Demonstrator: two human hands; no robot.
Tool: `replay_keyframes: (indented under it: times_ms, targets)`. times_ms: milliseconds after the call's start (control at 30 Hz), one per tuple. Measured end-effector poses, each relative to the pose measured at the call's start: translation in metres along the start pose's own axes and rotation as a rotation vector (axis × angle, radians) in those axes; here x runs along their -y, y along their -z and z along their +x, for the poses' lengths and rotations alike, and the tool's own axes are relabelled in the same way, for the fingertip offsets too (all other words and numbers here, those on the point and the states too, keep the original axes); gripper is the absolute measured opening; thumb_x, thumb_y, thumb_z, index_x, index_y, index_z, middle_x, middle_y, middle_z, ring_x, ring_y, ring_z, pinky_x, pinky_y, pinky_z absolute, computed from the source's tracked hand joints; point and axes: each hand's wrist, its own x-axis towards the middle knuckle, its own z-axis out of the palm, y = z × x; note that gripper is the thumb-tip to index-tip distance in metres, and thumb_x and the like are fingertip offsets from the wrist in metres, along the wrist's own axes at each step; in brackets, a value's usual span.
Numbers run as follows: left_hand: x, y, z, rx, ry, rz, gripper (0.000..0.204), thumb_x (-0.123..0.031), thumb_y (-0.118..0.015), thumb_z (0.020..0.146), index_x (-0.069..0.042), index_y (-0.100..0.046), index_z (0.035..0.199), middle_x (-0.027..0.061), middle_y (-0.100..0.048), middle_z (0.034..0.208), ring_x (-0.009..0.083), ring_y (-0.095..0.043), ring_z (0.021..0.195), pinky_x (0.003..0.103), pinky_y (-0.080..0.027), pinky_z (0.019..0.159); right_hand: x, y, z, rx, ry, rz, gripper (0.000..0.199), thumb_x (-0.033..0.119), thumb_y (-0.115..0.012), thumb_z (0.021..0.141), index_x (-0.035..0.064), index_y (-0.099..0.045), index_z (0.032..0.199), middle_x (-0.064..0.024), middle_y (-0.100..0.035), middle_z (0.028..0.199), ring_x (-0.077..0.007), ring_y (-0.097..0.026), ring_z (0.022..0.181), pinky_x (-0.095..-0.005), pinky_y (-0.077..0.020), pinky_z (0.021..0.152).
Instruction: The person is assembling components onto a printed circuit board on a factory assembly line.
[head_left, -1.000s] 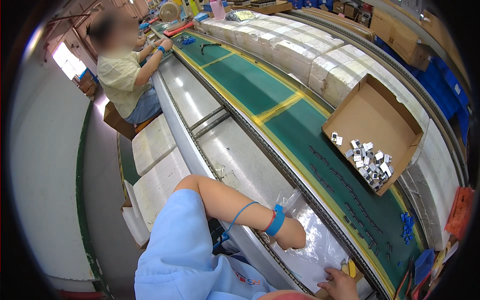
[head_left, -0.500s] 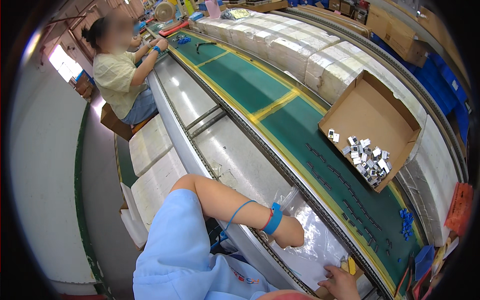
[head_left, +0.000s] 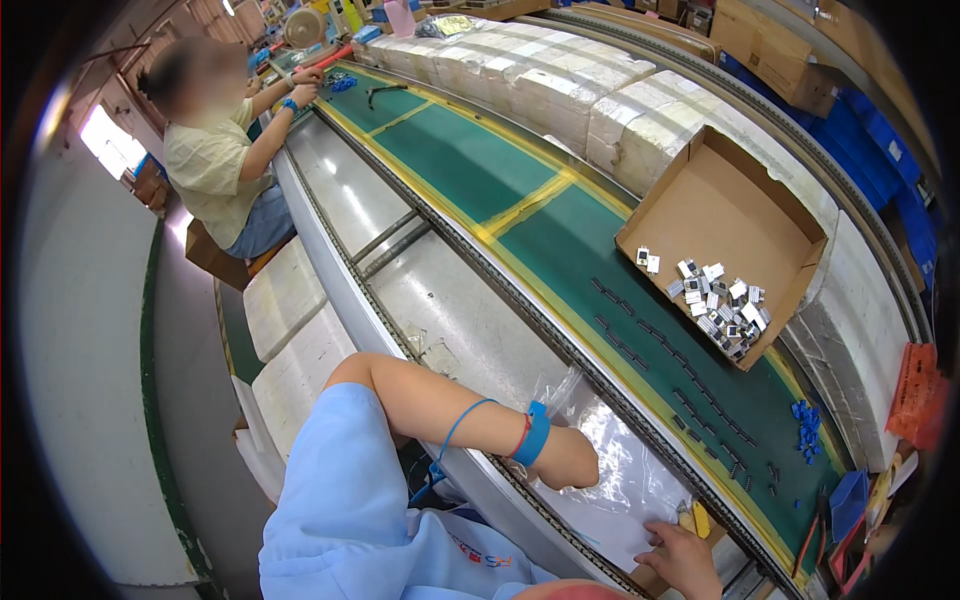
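Note:
My left hand, with a blue wrist strap and its coiled cord, is closed over a clear plastic bag. Its fingertips are turned under and hidden, so I cannot see what is between them. The bag lies on a white sheet on the metal rail bed. My right hand rests by the sheet's near right edge. Its thumb and forefinger are apart, with nothing visible between them. Just beyond those fingers is a small yellow object.
A green work mat holds rows of black parts and blue pieces. An open cardboard box contains small metal-and-white parts. White foam blocks line the far side. At the far left sits a co-worker.
The whole view has shifted slightly, so the scene sits a little farther left. My left hand stays closed over the bag, and my right hand keeps its place by the sheet.

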Motion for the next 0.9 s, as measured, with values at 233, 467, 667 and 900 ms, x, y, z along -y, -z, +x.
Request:
replay_keyframes:
  times_ms: [233,467,667,900]
  targets:
    - [0.000,-0.001,0.000,-0.029,0.028,-0.041,0.017,-0.013,-0.065,0.066,-0.001,-0.063,0.077,0.0178,-0.064,0.078,0.0360,-0.063,0.076,0.046,-0.050,0.066,0.001,0.000,0.000,-0.027,0.029,0.026,0.049,0.011,-0.070,0.073,0.0029,-0.055,0.119,-0.0191,-0.062,0.103,-0.0308,-0.062,0.093,-0.0370,-0.0491,0.080]
    - [-0.002,0.002,-0.002,0.009,0.009,-0.029,0.021,-0.014,-0.067,0.071,0.002,-0.058,0.079,0.0181,-0.062,0.076,0.0365,-0.062,0.078,0.046,-0.049,0.066,0.008,0.004,-0.001,-0.005,-0.009,0.024,0.049,0.010,-0.069,0.073,0.0023,-0.055,0.119,-0.0195,-0.063,0.102,-0.0307,-0.062,0.093,-0.0366,-0.0493,0.080]
    - [0.004,-0.009,0.002,-0.045,-0.012,0.019,0.012,-0.007,-0.061,0.068,0.001,-0.060,0.076,0.0182,-0.063,0.076,0.0369,-0.062,0.076,0.046,-0.049,0.065,0.007,0.005,-0.002,-0.010,0.015,0.033,0.050,0.006,-0.067,0.072,0.0020,-0.054,0.119,-0.0196,-0.063,0.102,-0.0305,-0.062,0.094,-0.0367,-0.0490,0.081]
    - [0.002,-0.001,0.001,-0.006,-0.035,0.024,0.009,-0.005,-0.056,0.072,0.002,-0.057,0.077,0.0186,-0.061,0.076,0.0371,-0.061,0.077,0.046,-0.049,0.066,0.001,0.004,-0.001,-0.005,0.047,0.025,0.050,0.004,-0.066,0.071,-0.0002,-0.053,0.120,-0.0203,-0.061,0.108,-0.0303,-0.062,0.097,-0.0360,-0.0487,0.082]
